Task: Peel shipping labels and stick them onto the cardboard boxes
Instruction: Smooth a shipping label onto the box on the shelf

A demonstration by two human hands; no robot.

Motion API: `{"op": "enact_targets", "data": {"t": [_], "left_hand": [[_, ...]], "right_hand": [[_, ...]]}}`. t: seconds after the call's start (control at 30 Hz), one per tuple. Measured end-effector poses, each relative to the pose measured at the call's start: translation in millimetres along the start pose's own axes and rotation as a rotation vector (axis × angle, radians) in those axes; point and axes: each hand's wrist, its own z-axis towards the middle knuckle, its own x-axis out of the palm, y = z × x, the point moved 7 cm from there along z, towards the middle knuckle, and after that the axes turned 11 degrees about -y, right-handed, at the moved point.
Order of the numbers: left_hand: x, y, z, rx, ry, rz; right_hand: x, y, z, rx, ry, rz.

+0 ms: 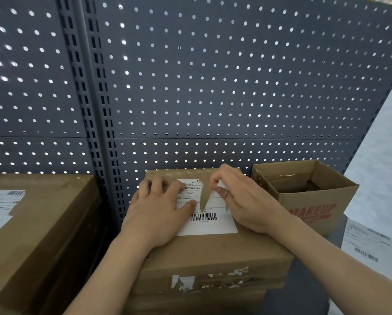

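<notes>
Before you stands the grey pegboard wall [213, 76]; below it the closed cardboard box [213, 251] bears the shipping label [209, 226] on its top. Your left hand [161, 208] lies flat, fingers straight, pressing the label's left part; your right hand [242, 201] pinches its lifted upper-right piece.

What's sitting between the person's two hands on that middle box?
In the head view, the white shipping label lies between the left hand and right hand, with a V-shaped gap baring the cardboard box.
</notes>
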Motion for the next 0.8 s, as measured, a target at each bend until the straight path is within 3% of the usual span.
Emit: {"op": "enact_targets", "data": {"t": [0.23,0.8], "left_hand": [[-0.3,-0.7,-0.2,0.012,0.000,0.000],[-0.4,-1.6,-0.4,0.022,0.004,-0.010]], "right_hand": [[-1.2,-2.8,-3.4,0.057,-0.058,0.129],[-17.7,2.8,-3.6,-0.042,-0.248,0.194]]}}
